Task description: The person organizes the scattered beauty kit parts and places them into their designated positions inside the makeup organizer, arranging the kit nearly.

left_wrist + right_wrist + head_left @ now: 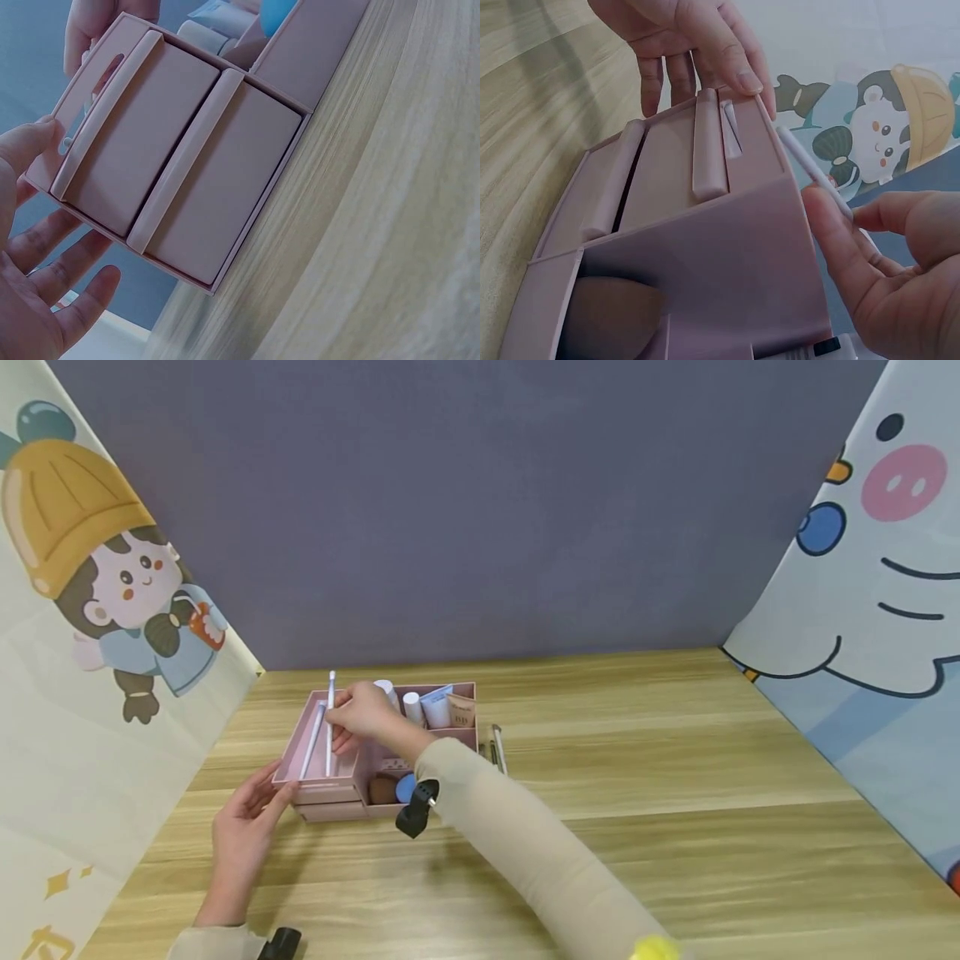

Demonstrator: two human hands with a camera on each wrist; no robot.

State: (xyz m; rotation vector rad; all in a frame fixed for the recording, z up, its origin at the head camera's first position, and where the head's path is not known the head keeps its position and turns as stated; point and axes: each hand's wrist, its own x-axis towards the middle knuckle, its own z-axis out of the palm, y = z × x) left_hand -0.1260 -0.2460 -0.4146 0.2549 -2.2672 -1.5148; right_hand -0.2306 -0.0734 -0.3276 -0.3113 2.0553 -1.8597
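A pink desktop organizer (pixel 326 795) with two small front drawers stands on the left of the table. My right hand (pixel 367 710) pinches a slim white pen-like stick (pixel 330 727) between thumb and fingers, upright over the left top compartment. A similar white stick (pixel 312 743) leans inside that compartment. My left hand (pixel 243 814) holds the organizer's front left corner, its thumb (pixel 30 142) on the front panel and the other fingers along the side. Both drawers (pixel 142 135) are closed in the left wrist view.
The organizer's back compartment holds white-capped bottles (pixel 412 706), a blue-and-white tube (pixel 437 706) and a tan BB tube (pixel 462 711). A brown rounded item (pixel 382 790) and a blue round one (pixel 406 788) sit in front. Slim sticks (pixel 499 748) stand at its right side.
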